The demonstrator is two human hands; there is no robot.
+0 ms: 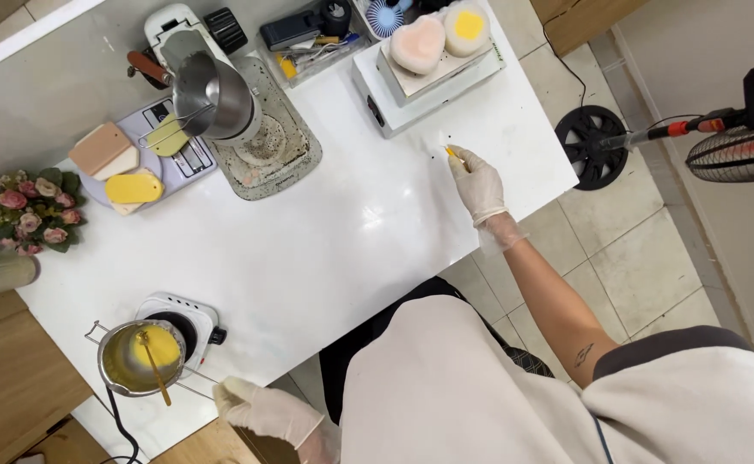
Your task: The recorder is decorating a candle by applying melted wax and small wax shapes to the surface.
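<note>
While the head camera looks straight down, the right hand (477, 182), in a thin pale glove, is stretched out over the far right part of the glossy white desk (342, 232), its fingers pinched shut on a small yellow piece (453, 155) whose tip touches the surface beside a few dark specks. The left hand (267, 414), gloved the same way, rests at the near edge of the desk with its fingers loosely curled; whether it grips anything cannot be told. Just left of it, a round metal pot (140, 357) of smooth yellow liquid sits on a small white hotplate (186, 320), a slim stick (154, 365) leaning in it. Farther back stand a white box (424, 82) carrying a pink heart-shaped mould (417, 43) and a round one with a yellow centre (467, 28), a shiny steel pitcher (209, 93) over a stained grey mat (267, 146), flat pink, cream and yellow bars (119, 165), and a bunch of fabric roses (31, 210). Beige floor tiles (643, 258) and a standing fan (738, 146) lie to the right.
</note>
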